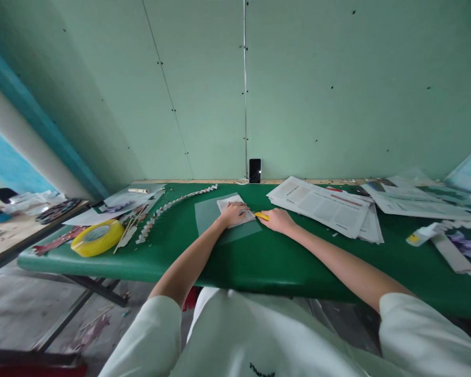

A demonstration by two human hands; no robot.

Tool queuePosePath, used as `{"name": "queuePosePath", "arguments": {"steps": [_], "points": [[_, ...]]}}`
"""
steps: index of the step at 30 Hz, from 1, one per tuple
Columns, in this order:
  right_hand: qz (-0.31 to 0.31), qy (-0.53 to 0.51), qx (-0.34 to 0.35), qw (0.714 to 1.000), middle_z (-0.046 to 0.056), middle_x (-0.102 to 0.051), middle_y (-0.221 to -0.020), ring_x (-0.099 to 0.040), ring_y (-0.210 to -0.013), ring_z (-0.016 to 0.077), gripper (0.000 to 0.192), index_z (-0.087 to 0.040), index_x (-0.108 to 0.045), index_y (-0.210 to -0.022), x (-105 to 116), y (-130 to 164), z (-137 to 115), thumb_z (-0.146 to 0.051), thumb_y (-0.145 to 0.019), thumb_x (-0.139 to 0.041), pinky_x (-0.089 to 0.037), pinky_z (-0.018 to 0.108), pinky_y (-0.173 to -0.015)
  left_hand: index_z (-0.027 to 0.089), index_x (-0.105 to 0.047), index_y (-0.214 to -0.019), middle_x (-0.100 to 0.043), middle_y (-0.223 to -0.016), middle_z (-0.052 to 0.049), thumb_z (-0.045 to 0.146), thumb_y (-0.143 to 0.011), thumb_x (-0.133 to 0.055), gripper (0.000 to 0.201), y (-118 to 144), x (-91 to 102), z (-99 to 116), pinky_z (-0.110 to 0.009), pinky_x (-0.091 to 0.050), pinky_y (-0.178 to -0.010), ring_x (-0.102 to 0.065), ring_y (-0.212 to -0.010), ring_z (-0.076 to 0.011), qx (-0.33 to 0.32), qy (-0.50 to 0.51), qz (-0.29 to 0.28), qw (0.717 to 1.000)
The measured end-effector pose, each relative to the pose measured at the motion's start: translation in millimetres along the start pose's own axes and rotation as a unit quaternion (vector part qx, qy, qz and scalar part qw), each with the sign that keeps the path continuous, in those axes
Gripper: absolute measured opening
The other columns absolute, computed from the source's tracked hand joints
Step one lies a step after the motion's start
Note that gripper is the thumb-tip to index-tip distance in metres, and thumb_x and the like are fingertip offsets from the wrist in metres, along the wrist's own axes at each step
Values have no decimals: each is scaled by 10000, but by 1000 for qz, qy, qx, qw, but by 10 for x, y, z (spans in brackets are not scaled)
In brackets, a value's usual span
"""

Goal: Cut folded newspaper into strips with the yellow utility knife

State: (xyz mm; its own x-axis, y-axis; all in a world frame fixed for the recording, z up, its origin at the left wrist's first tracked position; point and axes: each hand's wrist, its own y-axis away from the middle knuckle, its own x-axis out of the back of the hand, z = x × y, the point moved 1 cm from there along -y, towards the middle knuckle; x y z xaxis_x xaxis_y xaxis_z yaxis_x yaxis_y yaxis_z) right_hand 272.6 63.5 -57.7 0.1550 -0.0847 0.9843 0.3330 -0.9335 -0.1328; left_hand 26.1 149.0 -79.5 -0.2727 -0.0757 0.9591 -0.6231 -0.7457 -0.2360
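Observation:
My left hand lies flat on a small white printed paper, holding it down. Beneath that paper is a larger translucent sheet on the green-covered table. A small greyish thing shows by my left fingertips, too indistinct to name. In my right hand, closed around its body, is a yellow utility knife. The knife's front end points left and meets the right edge of the paper; its blade is too small to make out.
Left of the sheet lies a chain of folded white paper, with a yellow tape roll and thin sticks beyond. Printed pages are stacked on the right, near a white glue bottle. A phone leans against the wall.

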Motion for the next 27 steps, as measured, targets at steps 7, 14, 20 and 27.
{"name": "queuePosePath", "arguments": {"steps": [7,14,20,27], "points": [[-4,-19,-11,1000,93,-861,-1049,-792,-895,273,514,-269,-800,-1415,-19,-11,22,-559,-1099,-516,-500,283,-653,315,-780,-1415,-697,-1550,-57,336,-1069,-500,446,7,18,11,-495,-403,-1289,-609,-1475,-304,-4,-3,1,1000],[2,-9,-7,1000,86,-858,-1023,-795,-915,274,466,-285,-823,-1343,7,-7,-14,-553,-1109,-522,-486,274,-665,317,-782,-1399,-703,-1544,-48,322,-1064,-511,431,16,20,14,-472,-409,-1282,-614,-1468,-283,-9,-2,5,1000],[6,-1,3,1000,89,-860,-1018,-805,-925,279,448,-276,-836,-1310,14,-46,-3,-536,-1106,-534,-490,275,-667,307,-782,-1404,-701,-1547,-59,318,-1062,-504,441,13,0,16,-500,-402,-1287,-607,-1478,-300,-1,0,10,1000],[6,-29,5,1000,78,-868,-1018,-808,-897,277,470,-291,-823,-1367,-3,-49,41,-548,-1101,-533,-495,279,-664,317,-789,-1396,-706,-1539,-60,328,-1054,-526,431,4,-16,-16,-498,-400,-1295,-614,-1476,-310,-1,3,11,1000]]}}
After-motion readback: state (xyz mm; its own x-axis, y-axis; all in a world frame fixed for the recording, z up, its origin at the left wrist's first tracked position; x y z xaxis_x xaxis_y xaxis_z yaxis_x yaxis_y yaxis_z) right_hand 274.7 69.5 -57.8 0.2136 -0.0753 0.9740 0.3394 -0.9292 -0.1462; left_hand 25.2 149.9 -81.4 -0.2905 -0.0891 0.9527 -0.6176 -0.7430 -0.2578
